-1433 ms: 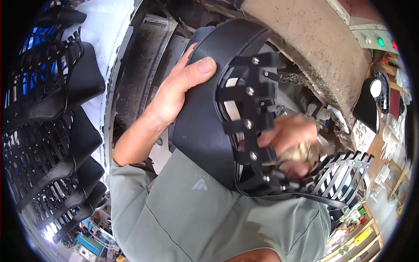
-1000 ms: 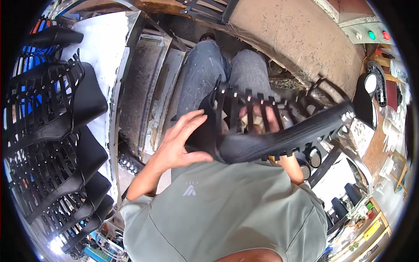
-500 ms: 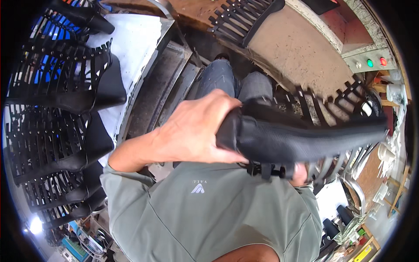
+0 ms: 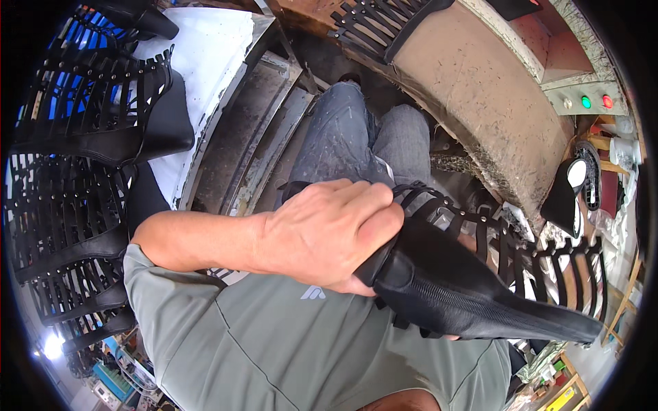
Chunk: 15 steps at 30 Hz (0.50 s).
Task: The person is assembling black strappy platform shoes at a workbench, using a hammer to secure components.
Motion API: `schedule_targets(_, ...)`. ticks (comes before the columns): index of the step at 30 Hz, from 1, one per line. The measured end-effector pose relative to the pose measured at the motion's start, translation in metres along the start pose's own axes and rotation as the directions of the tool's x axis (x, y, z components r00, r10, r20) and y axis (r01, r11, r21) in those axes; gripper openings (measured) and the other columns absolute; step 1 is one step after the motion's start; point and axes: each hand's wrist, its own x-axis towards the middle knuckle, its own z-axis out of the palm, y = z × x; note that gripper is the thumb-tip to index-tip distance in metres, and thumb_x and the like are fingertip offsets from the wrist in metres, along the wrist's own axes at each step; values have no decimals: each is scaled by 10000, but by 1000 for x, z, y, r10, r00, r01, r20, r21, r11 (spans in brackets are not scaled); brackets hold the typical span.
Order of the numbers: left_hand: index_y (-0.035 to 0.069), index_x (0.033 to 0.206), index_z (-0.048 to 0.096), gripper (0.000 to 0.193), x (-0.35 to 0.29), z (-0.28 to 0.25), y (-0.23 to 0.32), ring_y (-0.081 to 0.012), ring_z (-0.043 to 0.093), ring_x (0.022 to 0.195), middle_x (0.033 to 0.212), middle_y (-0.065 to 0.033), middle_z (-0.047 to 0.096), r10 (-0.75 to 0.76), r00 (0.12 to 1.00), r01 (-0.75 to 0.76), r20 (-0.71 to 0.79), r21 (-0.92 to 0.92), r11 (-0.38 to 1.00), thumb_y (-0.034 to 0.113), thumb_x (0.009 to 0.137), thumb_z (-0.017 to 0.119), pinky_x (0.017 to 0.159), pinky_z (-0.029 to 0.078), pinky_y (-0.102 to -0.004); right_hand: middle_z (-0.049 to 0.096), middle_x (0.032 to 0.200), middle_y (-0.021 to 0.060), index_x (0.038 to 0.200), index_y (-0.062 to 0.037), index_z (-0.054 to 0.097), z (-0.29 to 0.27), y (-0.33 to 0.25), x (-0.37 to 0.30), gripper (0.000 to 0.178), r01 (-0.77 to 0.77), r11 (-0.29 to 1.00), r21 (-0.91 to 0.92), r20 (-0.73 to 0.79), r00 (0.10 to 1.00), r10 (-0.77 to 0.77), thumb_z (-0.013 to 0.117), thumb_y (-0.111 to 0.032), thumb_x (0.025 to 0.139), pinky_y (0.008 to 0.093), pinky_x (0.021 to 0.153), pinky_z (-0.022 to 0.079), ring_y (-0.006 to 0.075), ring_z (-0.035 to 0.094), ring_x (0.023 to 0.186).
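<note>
A black leather strappy boot (image 4: 452, 281) lies across the front of my torso, its narrow toe slanting down to the right. My left hand (image 4: 336, 236) is closed around its heel end, fingers wrapped over the top. Studded straps (image 4: 504, 240) fan out from the boot's far side and past its toe. Of my right hand only a sliver of skin (image 4: 452, 337) shows at the boot's lower edge. Its fingers are hidden behind the boot.
Several similar black strappy boots (image 4: 168, 116) are stacked at the left beside a white sheet (image 4: 212, 61). A worn brown work surface (image 4: 473, 89) curves along the upper right, with another strapped piece (image 4: 384, 27) on it. A control panel (image 4: 586, 101) has lit buttons.
The boot has turned, its toe end swinging down toward the lower right. My left hand has lowered slightly with the heel still in its grasp. The right hand's skin is more covered.
</note>
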Motion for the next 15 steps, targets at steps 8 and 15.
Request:
schedule_targets(8, -77, 889, 580, 383, -1, 8, 8, -257, 589, 588, 763, -144, 548, 138, 990, -138, 3, 98, 986, 231, 684, 682, 570, 537, -342, 617, 862, 166, 913, 31, 577, -4, -24, -16, 395, 104, 984, -142, -96, 988, -119, 597, -358, 854, 303, 686, 503, 220, 606, 795)
schedule_targets(15, -17, 1057, 538, 695, 56, -37, -32, -229, 617, 849, 950, -107, 597, -301, 935, 341, 189, -236, 910, 408, 604, 849, 727, 513, -344, 623, 810, 188, 866, 47, 581, 2, -47, -12, 409, 276, 926, -258, -47, 954, -297, 611, -359, 835, 311, 642, 513, 241, 616, 744)
